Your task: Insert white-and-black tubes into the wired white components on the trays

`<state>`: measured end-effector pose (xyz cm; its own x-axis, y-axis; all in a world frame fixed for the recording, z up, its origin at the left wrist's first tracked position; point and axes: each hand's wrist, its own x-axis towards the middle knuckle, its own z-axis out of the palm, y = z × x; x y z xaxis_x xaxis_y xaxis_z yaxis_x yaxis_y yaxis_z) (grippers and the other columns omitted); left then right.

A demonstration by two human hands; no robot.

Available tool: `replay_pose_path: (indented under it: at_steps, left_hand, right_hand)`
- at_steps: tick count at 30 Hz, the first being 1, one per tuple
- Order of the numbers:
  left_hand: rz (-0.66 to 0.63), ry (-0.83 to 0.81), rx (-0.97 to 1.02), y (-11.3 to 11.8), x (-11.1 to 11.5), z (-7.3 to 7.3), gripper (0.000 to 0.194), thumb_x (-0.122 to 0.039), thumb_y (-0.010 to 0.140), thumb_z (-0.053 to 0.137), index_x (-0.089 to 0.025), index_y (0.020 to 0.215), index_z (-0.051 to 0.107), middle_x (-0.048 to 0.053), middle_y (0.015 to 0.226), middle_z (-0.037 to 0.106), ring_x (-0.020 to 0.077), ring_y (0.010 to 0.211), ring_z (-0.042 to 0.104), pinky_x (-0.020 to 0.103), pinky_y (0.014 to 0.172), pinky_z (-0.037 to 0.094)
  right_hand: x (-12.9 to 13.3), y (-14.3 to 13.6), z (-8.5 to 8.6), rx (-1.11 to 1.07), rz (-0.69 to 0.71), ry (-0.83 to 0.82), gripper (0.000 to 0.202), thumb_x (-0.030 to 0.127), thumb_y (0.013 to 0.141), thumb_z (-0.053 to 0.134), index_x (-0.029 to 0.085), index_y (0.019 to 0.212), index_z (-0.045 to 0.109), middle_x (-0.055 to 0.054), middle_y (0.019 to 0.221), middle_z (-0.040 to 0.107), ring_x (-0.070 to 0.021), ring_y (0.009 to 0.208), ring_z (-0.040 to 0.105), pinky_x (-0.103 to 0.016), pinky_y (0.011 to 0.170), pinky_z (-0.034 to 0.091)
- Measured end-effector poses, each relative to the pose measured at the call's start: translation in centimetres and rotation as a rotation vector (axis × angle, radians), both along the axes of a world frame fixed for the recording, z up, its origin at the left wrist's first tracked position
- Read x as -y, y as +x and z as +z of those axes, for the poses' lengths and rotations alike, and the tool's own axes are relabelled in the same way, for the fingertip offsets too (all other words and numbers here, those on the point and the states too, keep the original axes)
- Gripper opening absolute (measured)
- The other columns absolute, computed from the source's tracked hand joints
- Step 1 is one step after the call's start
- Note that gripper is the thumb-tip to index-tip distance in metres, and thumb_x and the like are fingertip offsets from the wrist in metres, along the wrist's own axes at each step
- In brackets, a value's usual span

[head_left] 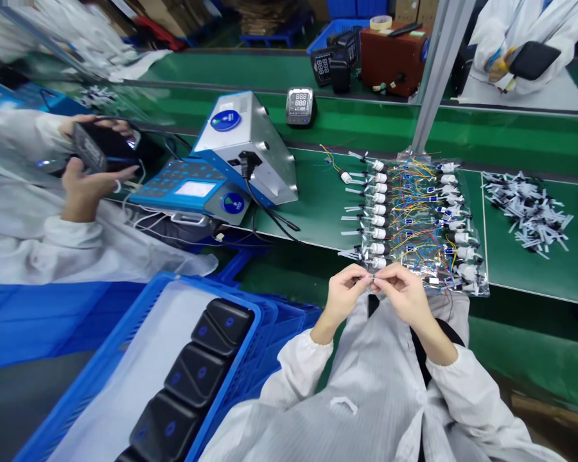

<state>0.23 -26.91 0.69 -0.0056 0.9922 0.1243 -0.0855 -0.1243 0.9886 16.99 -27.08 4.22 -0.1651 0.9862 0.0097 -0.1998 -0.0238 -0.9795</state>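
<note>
Both hands meet at the near-left corner of the clear sheet [484, 283]. The left hand [345, 293] and the right hand [404, 292] are each pinching, fingertips almost meeting, on 1 small part [372, 278]. Too small and too covered to identify from where I stand. It sits at the sheet's near edge, just nearside of the nearest white cylinder [378, 263] in the sheet's left column. Axis looks crosswise, hand to hand, along that edge; can't confirm. Neither hand is nearer to it: it's between the 2. Left column is closer to the left hand, right column [461, 237] to the right. Wires [417, 170] span the sheet between the 2 columns. White strips [534, 212] piled right of the sheet. 1 loose unit [345, 177] just off its far-left side.
</note>
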Motion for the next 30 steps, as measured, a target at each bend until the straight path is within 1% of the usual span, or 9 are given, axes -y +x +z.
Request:
replay_pose_path:
  at_steps: [3,6,8,11,13,15,19,22,30]
  left_hand:
    - [0.028,0.037,-0.040,0.2,0.3,-0.3,0.011,-0.028,0.090,0.077,-0.018,0.087,0.078,0.007,0.085,0.071,0.0177,0.081,0.066,0.030,0.075,0.053]
    - [0.059,0.089,-0.102,0.3,0.5,-0.4,0.007,-0.025,0.090,0.077,-0.018,0.088,0.079,0.007,0.086,0.072,0.0173,0.081,0.067,0.029,0.074,0.054]
    - [0.050,0.124,-0.135,0.2,0.5,-0.5,0.005,-0.022,0.089,0.077,-0.018,0.089,0.079,0.007,0.086,0.073,0.0170,0.081,0.068,0.029,0.074,0.054]
    - [-0.003,0.169,-0.154,-0.2,0.1,-0.5,0.003,-0.019,0.089,0.078,-0.019,0.089,0.080,0.007,0.085,0.075,0.0167,0.080,0.069,0.029,0.074,0.055]
    - [-0.057,0.193,-0.138,-0.6,-0.1,-0.5,0.003,-0.018,0.088,0.079,-0.019,0.089,0.081,0.007,0.084,0.075,0.0168,0.079,0.069,0.029,0.073,0.056]
    - [-0.094,0.215,-0.120,-0.9,-0.3,-0.5,0.004,-0.018,0.086,0.080,-0.019,0.090,0.081,0.007,0.084,0.076,0.0174,0.078,0.070,0.030,0.072,0.057]
    - [-0.102,0.244,-0.127,-0.9,-0.6,-0.4,0.004,-0.020,0.086,0.081,-0.018,0.089,0.081,0.008,0.083,0.076,0.0179,0.078,0.070,0.031,0.073,0.058]
    - [-0.102,0.272,-0.144,-0.7,-0.6,-0.4,0.002,-0.019,0.088,0.079,-0.018,0.089,0.080,0.007,0.083,0.075,0.0172,0.076,0.069,0.031,0.072,0.057]
    - [-0.114,0.328,-0.216,-0.5,-0.6,-0.2,0.005,-0.019,0.090,0.076,-0.018,0.093,0.080,0.008,0.083,0.075,0.0172,0.076,0.069,0.031,0.070,0.057]
  right_hand:
    - [0.0,0.2,-0.3,0.122,-0.022,0.094,0.009,0.031,0.093,0.073,0.023,0.089,0.073,-0.005,0.089,0.069,-0.0182,0.077,0.069,-0.033,0.070,0.059]
    - [0.1,0.3,-0.3,0.268,-0.057,0.185,0.008,0.025,0.095,0.070,0.023,0.088,0.075,-0.005,0.088,0.070,-0.0188,0.081,0.068,-0.033,0.074,0.057]
    - [0.0,0.4,-0.1,0.339,-0.067,0.230,0.009,0.022,0.095,0.069,0.024,0.088,0.075,-0.005,0.089,0.071,-0.0193,0.084,0.068,-0.034,0.076,0.056]
    - [0.1,0.6,0.3,0.407,-0.056,0.273,0.009,0.021,0.094,0.069,0.024,0.089,0.075,-0.005,0.089,0.072,-0.0202,0.086,0.068,-0.035,0.078,0.055]
    - [0.3,0.6,0.2,0.379,-0.031,0.252,0.008,0.023,0.095,0.069,0.024,0.089,0.075,-0.005,0.089,0.072,-0.0202,0.084,0.069,-0.035,0.077,0.056]
    - [0.6,0.7,-0.2,0.297,-0.030,0.198,0.007,0.026,0.095,0.070,0.024,0.089,0.075,-0.005,0.088,0.072,-0.0199,0.082,0.069,-0.035,0.074,0.057]
    - [1.0,1.0,-1.0,0.199,-0.069,0.132,0.007,0.029,0.093,0.073,0.023,0.089,0.074,-0.006,0.091,0.071,-0.0194,0.080,0.070,-0.034,0.070,0.059]
    - [1.0,1.2,-1.0,0.188,-0.060,0.140,0.007,0.028,0.093,0.073,0.023,0.089,0.074,-0.006,0.089,0.070,-0.0190,0.079,0.070,-0.034,0.070,0.059]
    - [0.8,1.5,-0.5,0.235,-0.047,0.197,0.008,0.023,0.094,0.072,0.023,0.087,0.075,-0.005,0.086,0.071,-0.0195,0.080,0.069,-0.035,0.072,0.059]
